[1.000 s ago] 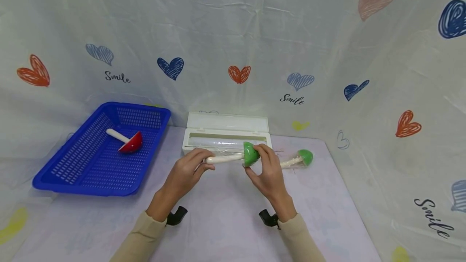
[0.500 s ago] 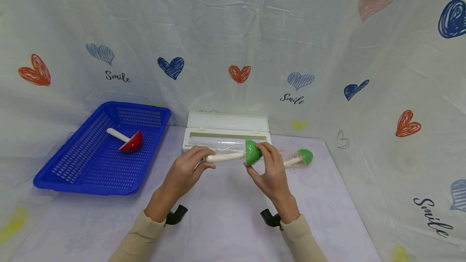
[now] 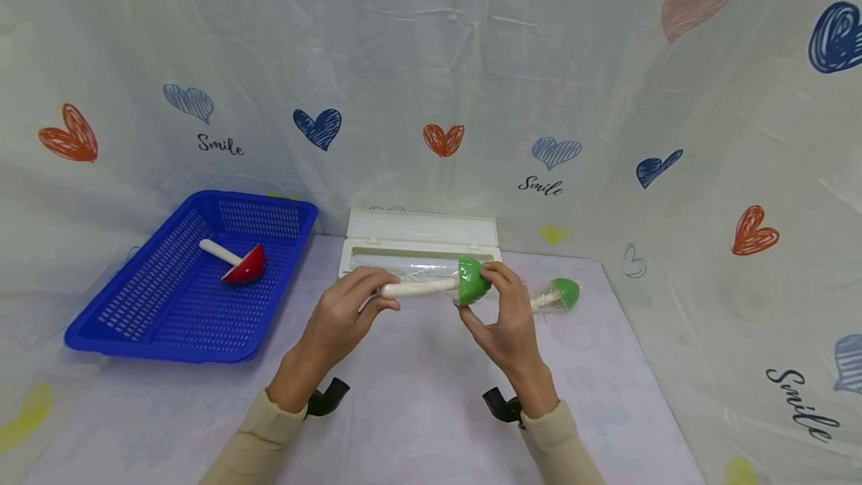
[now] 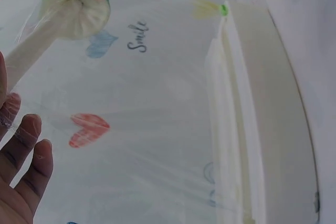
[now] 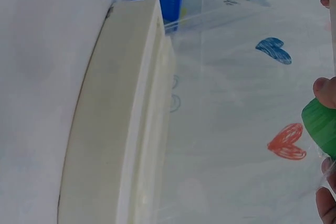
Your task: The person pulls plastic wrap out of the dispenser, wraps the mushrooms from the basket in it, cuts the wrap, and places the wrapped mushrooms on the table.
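- Left hand (image 3: 340, 320) pinches green mushroom (image 3: 436, 287) by its stem (image 3: 419, 290)
- Right hand (image 3: 509, 320) pinches its cap (image 3: 473, 281)
- White box (image 3: 423, 229) lies near far edge of the table (image 3: 417, 395)

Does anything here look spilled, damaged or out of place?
No, nothing stands out: I see no spill or damage. The box is open but upright, the red mushroom lies inside the basket, and the held mushroom looks intact.
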`<state>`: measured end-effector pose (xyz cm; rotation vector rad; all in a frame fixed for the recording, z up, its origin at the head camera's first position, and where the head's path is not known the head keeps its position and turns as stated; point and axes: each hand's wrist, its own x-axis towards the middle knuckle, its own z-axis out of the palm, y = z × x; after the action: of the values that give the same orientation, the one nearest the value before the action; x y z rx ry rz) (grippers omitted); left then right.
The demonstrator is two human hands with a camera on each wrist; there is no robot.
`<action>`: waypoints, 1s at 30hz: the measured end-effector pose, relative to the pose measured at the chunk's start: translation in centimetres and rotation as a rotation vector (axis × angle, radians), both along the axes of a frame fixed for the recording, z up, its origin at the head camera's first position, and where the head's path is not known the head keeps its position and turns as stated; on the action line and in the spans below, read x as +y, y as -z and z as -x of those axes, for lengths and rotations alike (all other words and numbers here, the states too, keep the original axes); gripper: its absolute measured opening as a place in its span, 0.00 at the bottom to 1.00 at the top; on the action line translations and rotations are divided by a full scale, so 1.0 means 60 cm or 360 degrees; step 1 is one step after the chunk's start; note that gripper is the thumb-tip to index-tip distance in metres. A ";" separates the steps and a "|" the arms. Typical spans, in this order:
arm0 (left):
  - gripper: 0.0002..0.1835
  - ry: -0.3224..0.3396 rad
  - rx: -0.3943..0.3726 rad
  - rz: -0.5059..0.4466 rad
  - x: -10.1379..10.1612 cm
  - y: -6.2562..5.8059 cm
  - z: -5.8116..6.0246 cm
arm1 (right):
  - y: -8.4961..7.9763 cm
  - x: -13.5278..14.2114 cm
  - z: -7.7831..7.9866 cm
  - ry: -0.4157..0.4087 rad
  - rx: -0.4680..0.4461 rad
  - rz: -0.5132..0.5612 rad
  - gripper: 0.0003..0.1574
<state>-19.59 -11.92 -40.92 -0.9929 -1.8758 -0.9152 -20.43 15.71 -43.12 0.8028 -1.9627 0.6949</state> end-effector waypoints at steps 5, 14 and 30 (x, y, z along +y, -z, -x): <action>0.21 0.0012 0.0023 -0.0024 0.002 -0.007 -0.003 | -0.010 0.000 -0.002 0.0008 0.0055 0.0004 0.32; 0.23 0.0027 0.0039 -0.0039 0.002 -0.017 -0.012 | -0.027 0.002 -0.008 -0.0035 0.0162 0.0009 0.32; 0.19 0.0194 -0.0398 0.0106 -0.016 0.053 -0.054 | 0.051 0.030 -0.040 -0.0232 -0.0254 -0.0150 0.38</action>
<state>-16.37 -12.86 -44.08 -1.0839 -2.0829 -1.0975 -18.02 17.50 -46.20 0.9817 -2.1080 0.7774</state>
